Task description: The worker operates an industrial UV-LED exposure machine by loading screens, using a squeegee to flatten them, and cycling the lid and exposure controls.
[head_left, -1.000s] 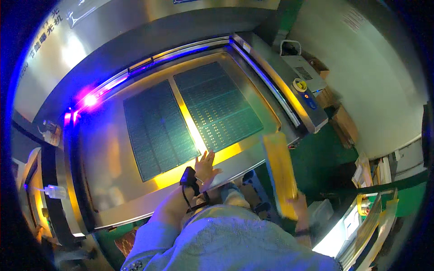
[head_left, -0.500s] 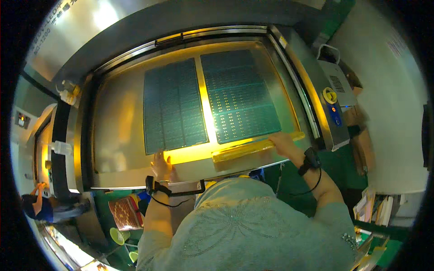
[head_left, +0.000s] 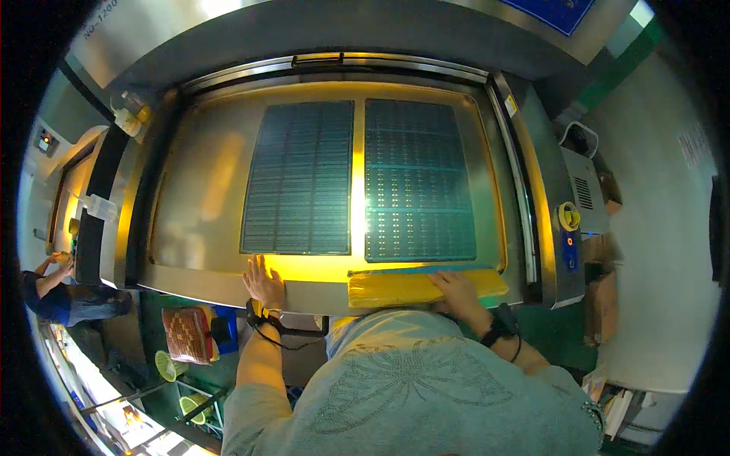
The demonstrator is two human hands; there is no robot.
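Observation:
Two dark green patterned panels lie side by side on the metal bed of a machine: the left panel (head_left: 300, 182) and the right panel (head_left: 418, 182), with a bright yellow strip between and below them. My left hand (head_left: 263, 285) is flat with fingers apart on the bed's near edge, just below the left panel's lower edge. Below the right panel, a long yellow film-covered bar (head_left: 388, 290) lies along the near edge. My right hand (head_left: 458, 295) grips it from above, right of its middle; the thumb's place is hard to see.
A metal frame (head_left: 517, 190) surrounds the bed (head_left: 194, 190). On the right stands a control box with a yellow knob (head_left: 569, 216). Plastic bottles (head_left: 129, 118) sit at the left. A woven basket (head_left: 187, 334) is on the floor. Another person (head_left: 65, 289) works at far left.
The yellow bar has come nearer to me and lies more level. My right hand has shifted inward along it from near its right end. The whole view has turned slightly.

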